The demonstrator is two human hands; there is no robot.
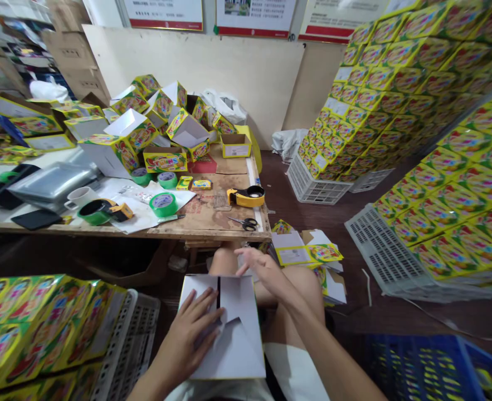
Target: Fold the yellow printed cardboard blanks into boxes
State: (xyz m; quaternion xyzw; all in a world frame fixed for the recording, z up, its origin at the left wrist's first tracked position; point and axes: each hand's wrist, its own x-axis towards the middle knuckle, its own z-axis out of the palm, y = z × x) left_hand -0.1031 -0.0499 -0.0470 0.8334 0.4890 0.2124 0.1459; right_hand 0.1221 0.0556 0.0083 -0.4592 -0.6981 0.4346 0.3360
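Observation:
A cardboard box [239, 353] rests on my lap with its white flaps folded inward. A narrow dark gap shows between the flaps near the far edge. My left hand [195, 328] lies on the left flaps, its fingers spread. Over the box's far right corner is my right hand [260, 267], fingers stretched out and apart, holding nothing. Whether its fingertips touch the box I cannot tell. Beyond my knees, on the table, lie scissors [246, 223], a yellow tape dispenser [248, 196] and a roll of green tape [163, 204].
Several open yellow cartons [166, 160] are heaped on the wooden table [204, 223]. Flattened cartons [306, 253] lie to its right. Stacked yellow boxes [375, 106] fill white crates [316, 184] at right; more boxes [32, 328] stand near left. A blue basket [421, 362] sits near right.

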